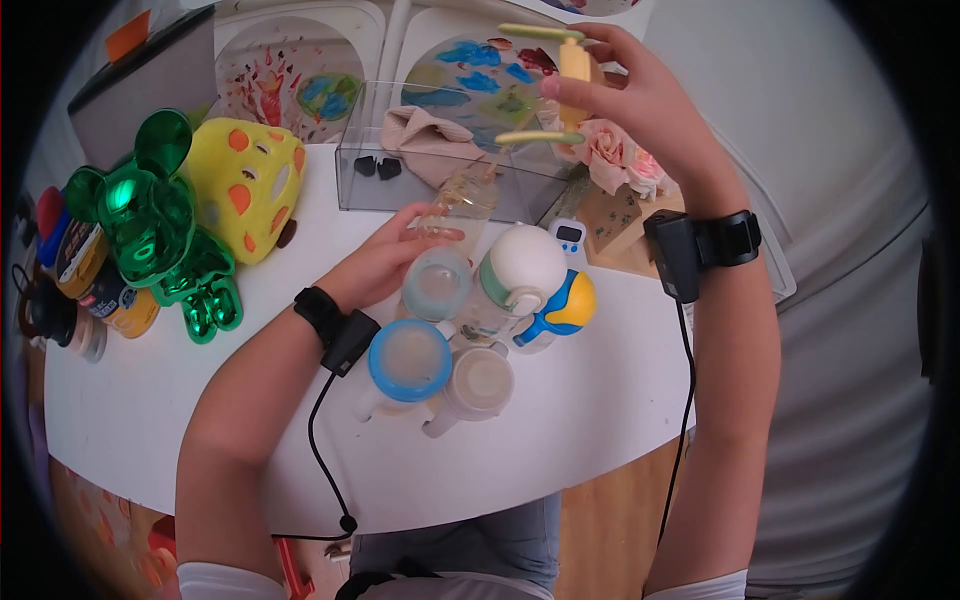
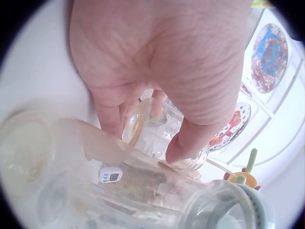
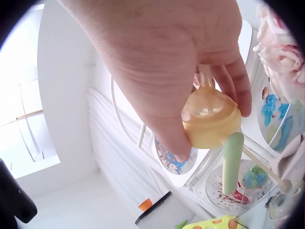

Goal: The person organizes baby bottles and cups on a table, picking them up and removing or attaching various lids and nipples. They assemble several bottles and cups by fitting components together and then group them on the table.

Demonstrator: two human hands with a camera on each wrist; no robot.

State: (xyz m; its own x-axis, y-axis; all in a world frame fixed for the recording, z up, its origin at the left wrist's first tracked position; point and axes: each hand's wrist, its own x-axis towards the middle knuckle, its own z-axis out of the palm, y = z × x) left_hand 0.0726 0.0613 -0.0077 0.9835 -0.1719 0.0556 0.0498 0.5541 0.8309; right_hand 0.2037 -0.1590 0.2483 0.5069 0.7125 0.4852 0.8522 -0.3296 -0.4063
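Observation:
In the head view my right hand point(image 1: 635, 105) is raised at the upper right and pinches a yellow straw lid point(image 1: 575, 85) with two green handles. Its straw point(image 3: 264, 164) hangs below, ending in a small weight, in the right wrist view. My left hand point(image 1: 395, 250) grips a clear bottle point(image 1: 470, 205) with no lid on it; fingers and thumb lie on opposite sides of it. Close to this hand stand a clear cup with a pale rim point(image 1: 437, 285), a white-domed bottle point(image 1: 525, 262), a blue-lidded cup point(image 1: 410, 360), a beige-topped cup point(image 1: 482, 382) and a yellow-and-blue lidded cup point(image 1: 572, 303).
Behind the bottle stands a clear box point(image 1: 360, 190) with a pink cloth point(image 1: 430, 145) over it. A small timer point(image 1: 567, 235), a wooden block point(image 1: 625, 235) and pink flowers point(image 1: 610, 155) are at right. A shiny green bear figure point(image 1: 150, 215), yellow plush point(image 1: 245, 190) and jars point(image 1: 115, 295) fill the left.

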